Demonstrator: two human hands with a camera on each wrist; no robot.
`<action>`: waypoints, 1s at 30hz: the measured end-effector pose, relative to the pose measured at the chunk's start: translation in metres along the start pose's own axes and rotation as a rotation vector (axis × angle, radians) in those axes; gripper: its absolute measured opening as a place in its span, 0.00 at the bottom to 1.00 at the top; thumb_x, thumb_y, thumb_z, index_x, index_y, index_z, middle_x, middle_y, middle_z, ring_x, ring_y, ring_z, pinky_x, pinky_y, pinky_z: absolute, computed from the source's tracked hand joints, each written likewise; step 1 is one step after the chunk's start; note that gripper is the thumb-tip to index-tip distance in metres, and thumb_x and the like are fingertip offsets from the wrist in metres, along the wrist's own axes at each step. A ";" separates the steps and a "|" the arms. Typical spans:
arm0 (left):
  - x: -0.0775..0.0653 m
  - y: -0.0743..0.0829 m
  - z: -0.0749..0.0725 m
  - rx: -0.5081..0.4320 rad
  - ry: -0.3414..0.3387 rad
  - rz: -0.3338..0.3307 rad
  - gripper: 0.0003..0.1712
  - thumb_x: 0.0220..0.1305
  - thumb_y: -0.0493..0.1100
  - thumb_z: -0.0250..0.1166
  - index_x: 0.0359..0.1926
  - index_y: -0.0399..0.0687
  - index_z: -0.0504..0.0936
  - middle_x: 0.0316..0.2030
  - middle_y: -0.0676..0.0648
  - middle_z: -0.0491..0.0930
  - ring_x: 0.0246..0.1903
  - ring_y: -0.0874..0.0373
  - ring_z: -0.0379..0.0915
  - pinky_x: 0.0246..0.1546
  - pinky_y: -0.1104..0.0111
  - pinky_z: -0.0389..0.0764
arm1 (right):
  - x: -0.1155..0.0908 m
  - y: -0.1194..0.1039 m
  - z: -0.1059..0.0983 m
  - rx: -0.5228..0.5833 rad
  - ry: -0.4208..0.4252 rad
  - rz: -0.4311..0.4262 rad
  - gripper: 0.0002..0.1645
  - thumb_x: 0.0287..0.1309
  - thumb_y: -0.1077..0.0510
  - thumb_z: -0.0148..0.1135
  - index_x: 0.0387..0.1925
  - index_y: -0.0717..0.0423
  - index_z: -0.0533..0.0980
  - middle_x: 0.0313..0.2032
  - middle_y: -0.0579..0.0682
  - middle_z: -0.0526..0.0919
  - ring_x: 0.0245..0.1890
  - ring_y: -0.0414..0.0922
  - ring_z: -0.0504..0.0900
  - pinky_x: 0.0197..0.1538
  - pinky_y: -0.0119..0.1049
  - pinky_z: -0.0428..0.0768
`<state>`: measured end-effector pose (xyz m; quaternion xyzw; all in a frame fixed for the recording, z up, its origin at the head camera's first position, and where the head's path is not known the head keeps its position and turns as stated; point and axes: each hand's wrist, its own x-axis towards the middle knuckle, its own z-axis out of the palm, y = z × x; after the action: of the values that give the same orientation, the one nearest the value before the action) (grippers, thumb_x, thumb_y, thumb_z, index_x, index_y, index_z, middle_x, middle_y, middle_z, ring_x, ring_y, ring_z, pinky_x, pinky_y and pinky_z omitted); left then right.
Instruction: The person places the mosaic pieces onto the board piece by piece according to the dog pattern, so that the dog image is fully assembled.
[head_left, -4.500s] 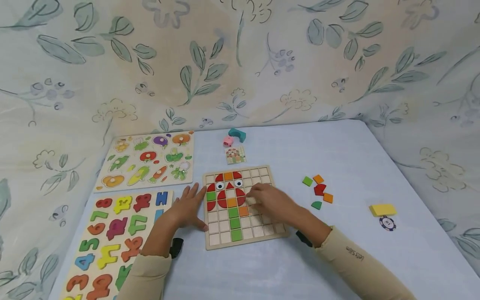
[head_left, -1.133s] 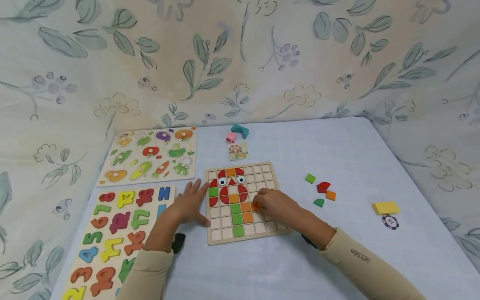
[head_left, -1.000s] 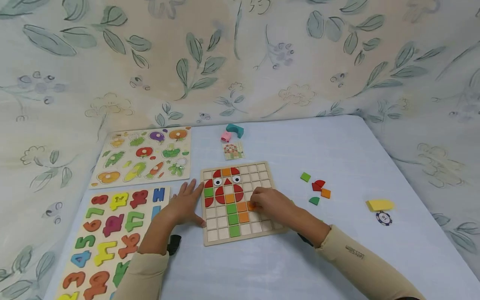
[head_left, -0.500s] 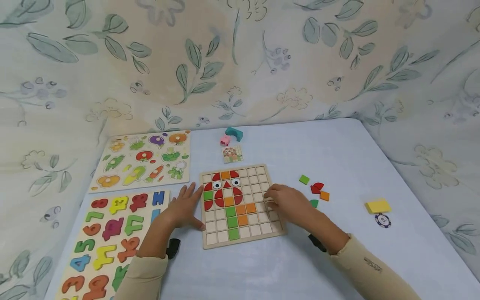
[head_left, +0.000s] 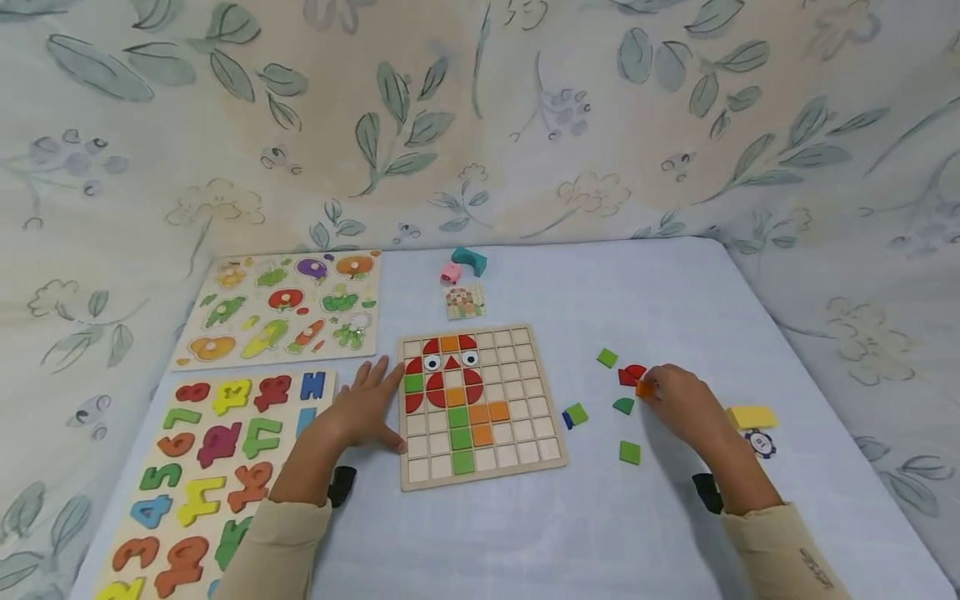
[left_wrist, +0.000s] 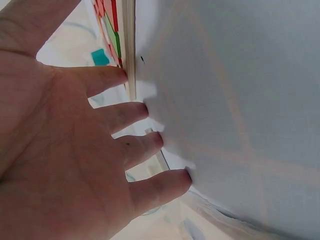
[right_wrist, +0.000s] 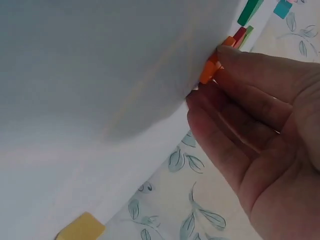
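My left hand [head_left: 363, 412] lies spread with straight fingers along the left edge of a wooden grid board [head_left: 525, 392]. In the left wrist view, a fingertip of the left hand [left_wrist: 75, 135] touches the board's side [left_wrist: 129, 50]. Red, orange and green tiles and two eye tiles fill part of the grid, three orange squares [head_left: 480, 414] among them. Right of the board, my right hand [head_left: 686, 408] pinches an orange square tile [head_left: 643, 389] between thumb and fingers; the right wrist view shows this orange tile [right_wrist: 212, 65] at the tabletop. Red pieces [head_left: 632, 375] lie beside it.
Loose green squares [head_left: 630, 452] and a green quarter-round [head_left: 623, 406] lie between board and right hand. A yellow block [head_left: 752, 417] and chip [head_left: 761, 443] stand farther right. Number [head_left: 258, 492] and vegetable [head_left: 247, 317] puzzles lie left. A picture card [head_left: 464, 302] sits behind the board.
My right hand has left an orange square on the board, moved right to the loose tiles and now pinches another orange one. The left hand stays at the board's edge.
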<state>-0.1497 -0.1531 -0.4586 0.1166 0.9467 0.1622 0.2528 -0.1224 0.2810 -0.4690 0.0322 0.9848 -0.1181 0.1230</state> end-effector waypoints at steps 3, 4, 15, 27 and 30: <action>0.000 -0.002 0.000 0.000 0.004 0.005 0.67 0.31 0.53 0.77 0.70 0.49 0.47 0.70 0.40 0.39 0.68 0.38 0.28 0.59 0.37 0.44 | -0.001 -0.006 -0.006 -0.002 0.014 -0.016 0.18 0.49 0.63 0.64 0.43 0.67 0.75 0.39 0.63 0.78 0.38 0.56 0.74 0.45 0.52 0.76; 0.000 -0.001 0.000 0.003 0.001 0.007 0.67 0.31 0.53 0.77 0.70 0.49 0.47 0.70 0.40 0.39 0.68 0.39 0.28 0.59 0.37 0.44 | -0.004 -0.009 -0.009 0.001 0.013 -0.023 0.18 0.49 0.63 0.65 0.43 0.67 0.75 0.39 0.62 0.79 0.38 0.55 0.74 0.44 0.51 0.76; 0.001 -0.001 -0.001 0.014 -0.009 -0.019 0.68 0.30 0.54 0.77 0.70 0.51 0.47 0.70 0.41 0.38 0.68 0.38 0.28 0.59 0.37 0.45 | -0.025 -0.127 0.017 0.042 0.076 -0.710 0.13 0.46 0.56 0.69 0.37 0.49 0.80 0.36 0.39 0.79 0.37 0.35 0.77 0.39 0.26 0.79; 0.006 0.001 -0.002 0.032 -0.007 0.015 0.69 0.30 0.55 0.77 0.70 0.51 0.45 0.70 0.40 0.37 0.67 0.38 0.27 0.58 0.37 0.46 | -0.019 -0.147 0.040 -0.051 0.102 -0.835 0.07 0.46 0.57 0.68 0.32 0.50 0.82 0.34 0.43 0.78 0.36 0.38 0.77 0.40 0.28 0.78; 0.006 -0.002 -0.001 0.031 -0.008 0.004 0.69 0.29 0.54 0.77 0.70 0.50 0.45 0.70 0.40 0.37 0.67 0.38 0.27 0.58 0.36 0.46 | -0.019 -0.146 0.037 -0.039 0.073 -0.814 0.09 0.48 0.55 0.67 0.34 0.50 0.82 0.36 0.43 0.78 0.37 0.38 0.75 0.41 0.28 0.77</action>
<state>-0.1552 -0.1533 -0.4607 0.1229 0.9479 0.1476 0.2544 -0.1088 0.1297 -0.4665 -0.3584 0.9229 -0.1371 0.0315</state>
